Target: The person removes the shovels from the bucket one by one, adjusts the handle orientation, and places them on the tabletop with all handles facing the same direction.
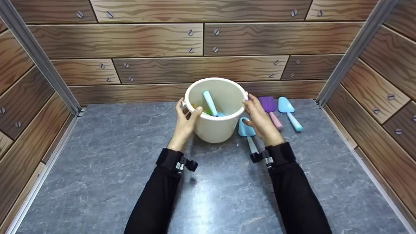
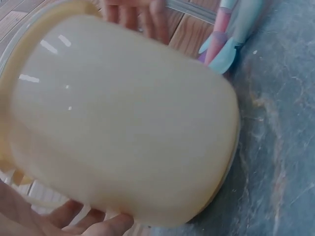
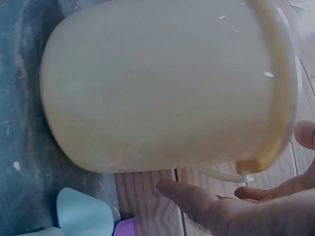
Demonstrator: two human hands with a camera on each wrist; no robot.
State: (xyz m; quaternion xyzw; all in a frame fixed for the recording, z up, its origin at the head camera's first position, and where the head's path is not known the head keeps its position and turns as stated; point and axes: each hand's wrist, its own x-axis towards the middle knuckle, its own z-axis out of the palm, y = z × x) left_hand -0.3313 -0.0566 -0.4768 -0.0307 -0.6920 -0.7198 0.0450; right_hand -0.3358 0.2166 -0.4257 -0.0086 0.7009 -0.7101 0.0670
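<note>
A cream plastic bucket [image 1: 216, 128] stands upright on the grey floor near the back wall. Inside it, a small shovel with a light-blue handle [image 1: 210, 101] leans, with green and orange bits partly hidden below. My left hand [image 1: 185, 125] holds the bucket's left side, thumb at the rim and fingers against the outside wall. On the other side is my right hand [image 1: 261, 122], thumb at the rim; in the right wrist view its fingers [image 3: 189, 199] are spread beside the wall, some apart from it. A blue toy shovel [image 1: 247, 128] lies beneath that hand.
To the right of the bucket lie a purple shovel [image 1: 267, 104] with a pink handle and another blue shovel [image 1: 286, 105]. Wood-patterned walls [image 1: 162, 70] enclose the back and both sides, with grey metal posts [image 1: 349, 53] at the corners. Marbled grey floor [image 1: 113, 156] extends toward me.
</note>
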